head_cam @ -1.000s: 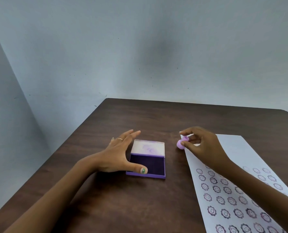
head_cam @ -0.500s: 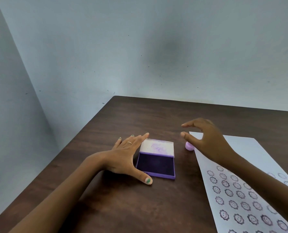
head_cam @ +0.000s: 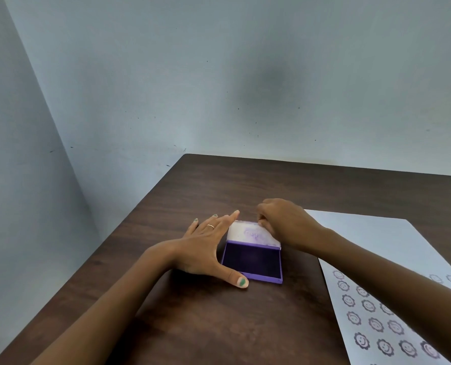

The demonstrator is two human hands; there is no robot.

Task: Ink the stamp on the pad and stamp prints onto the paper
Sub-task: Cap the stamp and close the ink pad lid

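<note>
A purple ink pad [head_cam: 253,260] lies open on the dark wooden table, its clear lid [head_cam: 250,234] folded back flat behind it. My left hand [head_cam: 206,248] rests flat against the pad's left side, thumb along the front corner, fingers spread. My right hand [head_cam: 282,222] is over the lid's far right corner with its fingertips pinched on the lid's edge. The white paper [head_cam: 377,259] lies to the right, with several purple smiley prints on its near part. The stamp is hidden from view.
The table [head_cam: 219,185] stands in a corner between two pale blue walls; its left edge runs diagonally toward me. My right forearm crosses over the paper.
My right hand let go of the pink stamp at the paper's top left corner and moved left onto the ink pad's lid. The left hand stayed against the pad.
</note>
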